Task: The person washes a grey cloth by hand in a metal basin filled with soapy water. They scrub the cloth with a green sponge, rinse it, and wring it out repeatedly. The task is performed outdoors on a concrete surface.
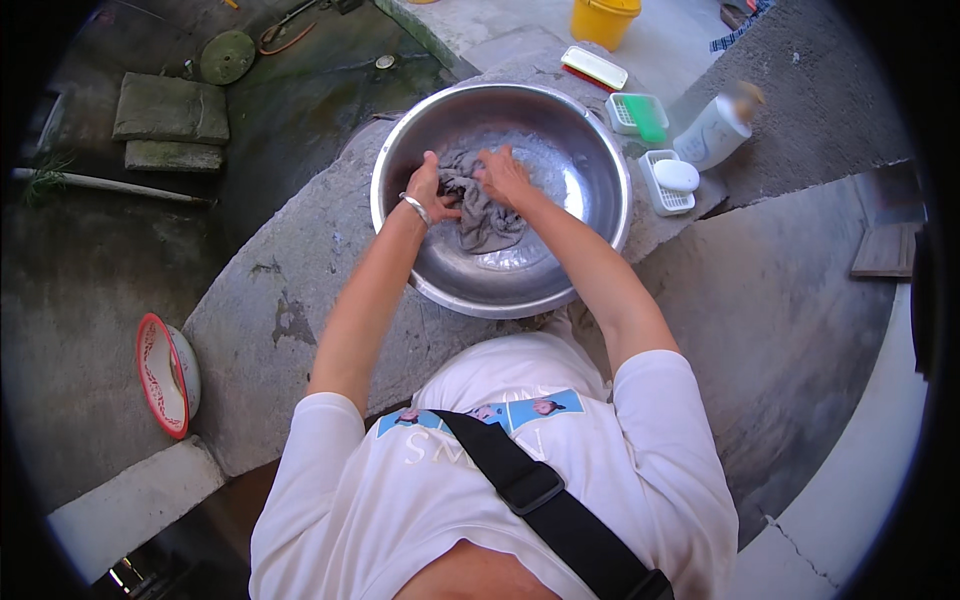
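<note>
A wet, crumpled grey cloth lies in a wide stainless steel basin, a little left of its middle. My left hand, with a silver bangle at the wrist, grips the cloth's left side, thumb toward me. From the other side my right hand has its fingers curled into the cloth's upper part. The folds hide some of my fingertips. Shallow water with some suds glints on the basin's bottom.
The basin stands on a rough concrete slab. To its right are a white soap dish with white soap, a white dish with a green piece, a brush and a white bottle. A yellow bucket and red-rimmed enamel basin stand farther off.
</note>
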The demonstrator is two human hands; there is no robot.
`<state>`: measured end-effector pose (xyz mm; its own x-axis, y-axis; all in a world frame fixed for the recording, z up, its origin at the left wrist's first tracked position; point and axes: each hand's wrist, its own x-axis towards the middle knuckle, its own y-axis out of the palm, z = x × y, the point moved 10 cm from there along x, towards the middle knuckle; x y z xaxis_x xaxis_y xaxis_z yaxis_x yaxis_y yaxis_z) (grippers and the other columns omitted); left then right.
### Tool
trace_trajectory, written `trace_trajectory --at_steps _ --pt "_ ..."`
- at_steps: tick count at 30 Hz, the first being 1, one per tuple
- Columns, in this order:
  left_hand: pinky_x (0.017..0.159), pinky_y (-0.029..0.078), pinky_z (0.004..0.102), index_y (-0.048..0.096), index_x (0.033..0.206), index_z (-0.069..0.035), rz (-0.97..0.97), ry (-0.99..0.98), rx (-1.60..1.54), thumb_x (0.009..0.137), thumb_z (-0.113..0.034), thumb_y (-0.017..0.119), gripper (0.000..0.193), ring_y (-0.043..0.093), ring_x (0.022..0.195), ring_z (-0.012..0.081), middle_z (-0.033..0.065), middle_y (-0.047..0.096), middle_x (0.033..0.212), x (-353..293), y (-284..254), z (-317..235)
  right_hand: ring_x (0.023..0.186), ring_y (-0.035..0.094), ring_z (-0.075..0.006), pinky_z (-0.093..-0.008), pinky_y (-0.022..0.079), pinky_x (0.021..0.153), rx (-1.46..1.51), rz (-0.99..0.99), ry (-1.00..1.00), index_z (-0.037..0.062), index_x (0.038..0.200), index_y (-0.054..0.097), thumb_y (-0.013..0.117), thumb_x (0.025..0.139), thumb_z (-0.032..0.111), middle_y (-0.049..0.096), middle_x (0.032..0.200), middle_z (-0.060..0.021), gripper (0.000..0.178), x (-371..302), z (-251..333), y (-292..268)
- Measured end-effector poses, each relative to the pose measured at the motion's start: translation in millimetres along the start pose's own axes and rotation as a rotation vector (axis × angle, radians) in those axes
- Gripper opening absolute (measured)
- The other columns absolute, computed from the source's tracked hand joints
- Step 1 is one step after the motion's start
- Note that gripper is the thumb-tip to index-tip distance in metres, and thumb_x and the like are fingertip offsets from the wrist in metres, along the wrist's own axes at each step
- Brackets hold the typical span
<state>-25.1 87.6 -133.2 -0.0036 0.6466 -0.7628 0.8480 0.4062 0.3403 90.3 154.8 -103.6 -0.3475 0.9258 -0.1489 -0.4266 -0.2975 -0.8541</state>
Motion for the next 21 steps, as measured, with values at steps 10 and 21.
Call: trace_trajectory --at_steps 10,21 --pt "0.101 0.027 0.0456 0.039 0.127 -0.008 0.111 0.015 -0.071 0.087 -0.058 0.030 0.064 0.040 0.118 0.0309 0.0156 0.042 0.128 25.0 18.6 8.2 0.095 0.051 -0.0425 -0.0430 0.044 0.082 0.442 -0.162 -0.015 0.0072 0.093 0.061 0.055 0.069 0.037 0.044 0.106 -0.0292 0.038 -4.0 30.6 -3.8" --pt "0.070 0.047 0.0304 0.055 0.090 -0.012 0.469 0.511 0.150 0.086 -0.040 0.050 0.028 0.057 0.077 0.0163 0.0051 0.058 0.082 -14.8 42.3 -26.2 0.077 0.056 -0.0303 -0.0406 0.046 0.066 0.411 -0.561 -0.484 0.0063 0.070 0.057 0.059 0.070 0.022 0.054 0.077 -0.0140 0.016 -77.1 116.2 -83.0"
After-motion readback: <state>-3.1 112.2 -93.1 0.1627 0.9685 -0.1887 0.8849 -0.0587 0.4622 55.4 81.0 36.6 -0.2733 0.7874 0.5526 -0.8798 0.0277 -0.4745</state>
